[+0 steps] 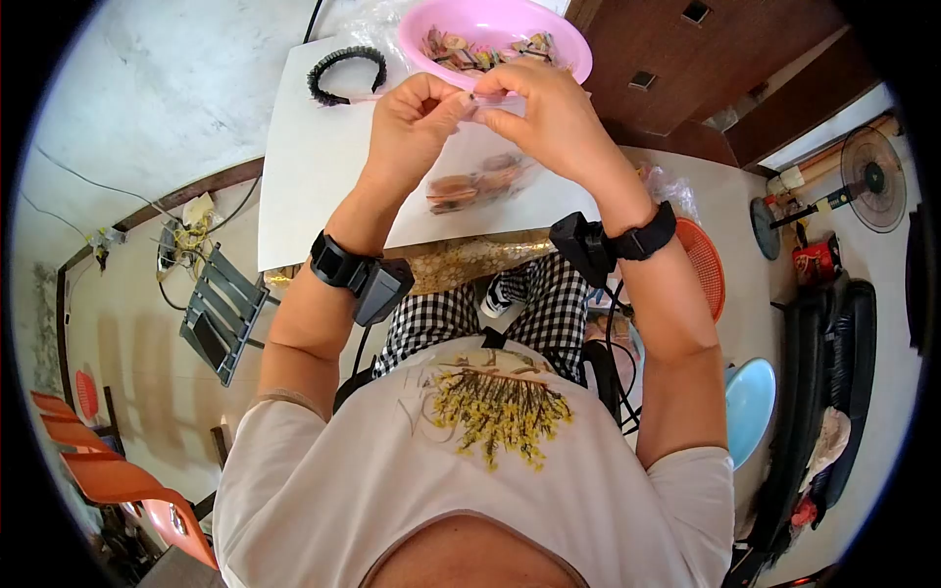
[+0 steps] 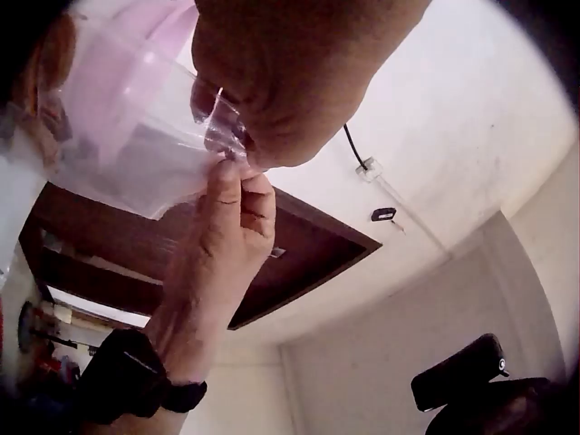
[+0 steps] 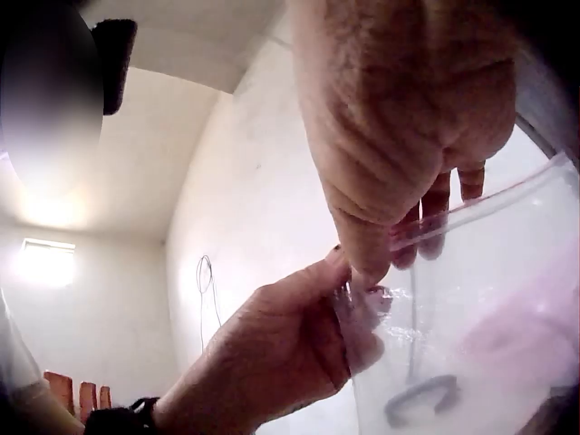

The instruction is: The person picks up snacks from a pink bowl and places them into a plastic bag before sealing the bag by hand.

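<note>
A clear plastic zip bag (image 3: 426, 335) hangs from both hands, its reddish zip strip running along the top edge. My left hand (image 1: 417, 122) pinches the bag's upper edge between thumb and fingers. Close beside it, my right hand (image 1: 554, 113) pinches the same edge, so the fingertips of both nearly meet. Brownish, blurred contents (image 1: 475, 186) show low in the bag, over the white table (image 1: 333, 186). Just beyond the hands stands a pink basin (image 1: 410, 44) with several small, colourful wrapped pieces (image 1: 461, 54) in it.
A black ruffled headband (image 1: 319, 78) lies at the table's back left, near crumpled clear plastic (image 1: 377, 29). Right of the table are a red basket (image 1: 701, 269) and a blue basin (image 1: 750, 412). A folding chair (image 1: 221, 304) stands to the left.
</note>
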Demonstrator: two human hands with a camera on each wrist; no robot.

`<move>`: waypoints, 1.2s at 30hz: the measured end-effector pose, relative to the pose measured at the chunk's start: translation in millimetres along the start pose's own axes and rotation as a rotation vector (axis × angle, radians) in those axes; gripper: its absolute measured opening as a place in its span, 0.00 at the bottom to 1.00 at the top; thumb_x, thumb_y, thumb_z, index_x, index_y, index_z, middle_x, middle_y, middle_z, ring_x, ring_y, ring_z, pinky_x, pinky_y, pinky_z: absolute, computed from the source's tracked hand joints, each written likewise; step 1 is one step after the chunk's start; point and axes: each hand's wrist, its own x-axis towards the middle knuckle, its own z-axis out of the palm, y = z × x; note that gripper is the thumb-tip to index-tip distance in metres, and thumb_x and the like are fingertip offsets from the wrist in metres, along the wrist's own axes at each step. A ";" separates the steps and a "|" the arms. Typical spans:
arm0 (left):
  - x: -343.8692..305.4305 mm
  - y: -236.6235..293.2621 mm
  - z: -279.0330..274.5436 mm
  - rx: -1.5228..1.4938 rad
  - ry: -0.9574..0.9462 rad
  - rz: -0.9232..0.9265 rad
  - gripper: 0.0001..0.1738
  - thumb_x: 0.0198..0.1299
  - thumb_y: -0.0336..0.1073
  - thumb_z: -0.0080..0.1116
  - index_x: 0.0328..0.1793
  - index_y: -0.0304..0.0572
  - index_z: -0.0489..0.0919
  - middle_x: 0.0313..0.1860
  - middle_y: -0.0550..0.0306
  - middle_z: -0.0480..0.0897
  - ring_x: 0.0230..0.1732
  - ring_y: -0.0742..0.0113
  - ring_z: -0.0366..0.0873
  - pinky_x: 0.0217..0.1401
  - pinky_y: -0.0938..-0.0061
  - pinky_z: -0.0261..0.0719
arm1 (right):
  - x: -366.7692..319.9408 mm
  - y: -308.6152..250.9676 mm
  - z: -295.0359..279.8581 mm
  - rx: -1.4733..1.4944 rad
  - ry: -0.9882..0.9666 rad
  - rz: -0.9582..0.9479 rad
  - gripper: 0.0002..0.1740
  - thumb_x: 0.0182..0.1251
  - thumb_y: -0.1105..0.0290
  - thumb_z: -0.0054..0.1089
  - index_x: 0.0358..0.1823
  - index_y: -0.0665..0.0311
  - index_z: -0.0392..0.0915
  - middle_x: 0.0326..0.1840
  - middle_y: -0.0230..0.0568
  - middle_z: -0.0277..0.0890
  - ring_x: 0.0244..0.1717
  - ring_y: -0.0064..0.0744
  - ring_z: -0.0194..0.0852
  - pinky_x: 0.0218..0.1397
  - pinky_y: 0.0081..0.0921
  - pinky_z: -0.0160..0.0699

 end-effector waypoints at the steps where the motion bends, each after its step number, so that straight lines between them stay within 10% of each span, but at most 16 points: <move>1: -0.5 0.4 0.2 0.007 -0.003 0.000 0.04 0.66 0.31 0.58 0.38 0.39 0.79 0.35 0.58 0.85 0.36 0.75 0.80 0.39 0.79 0.75 | 1.5 0.6 -0.2 0.051 -0.035 0.037 0.12 0.54 0.66 0.69 0.36 0.64 0.80 0.33 0.44 0.80 0.37 0.44 0.79 0.42 0.36 0.74; 36: 5.8 -19.6 -22.1 -0.130 0.055 0.001 0.05 0.66 0.32 0.58 0.43 0.40 0.81 0.40 0.55 0.85 0.40 0.70 0.82 0.43 0.76 0.78 | -78.9 44.4 -66.2 0.010 0.053 0.124 0.08 0.62 0.68 0.61 0.32 0.65 0.77 0.28 0.41 0.77 0.30 0.33 0.75 0.36 0.29 0.74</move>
